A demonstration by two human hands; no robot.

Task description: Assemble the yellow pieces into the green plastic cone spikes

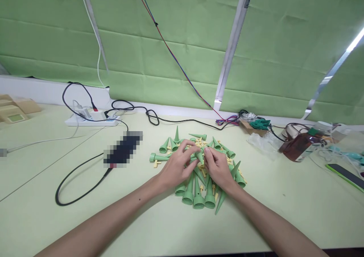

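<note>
Green fabric panels (182, 60) cover the far side above a pale table (127, 226), with red and blue wires (176, 61) slanting down across them to the table's far edge. Close to the table's middle lies a heap of green spikes (198, 200) and small yellow fittings (156, 163), and both of my hands work over it. With my left hand (180, 166) I have one spike (200, 157) at the fingertips, above the heap; the fingers are bent and loosely parted, thumb on the near side, and the spike's narrow end points toward me. My right hand (218, 169) is just to its right, thumb and forefinger pressed together and the other fingers folded in; I cannot tell whether something small sits between them. Several spikes lie with their wide, hollow ends facing me on the near side of the heap, and one on the far side stands point up. Off to the left, a black cable (56, 194) loops from a dark, blurred-out object (121, 151), and farther back is a white power strip (71, 121). On the right are a clear plastic bag (264, 145) and a brown bottle (295, 148).
</note>
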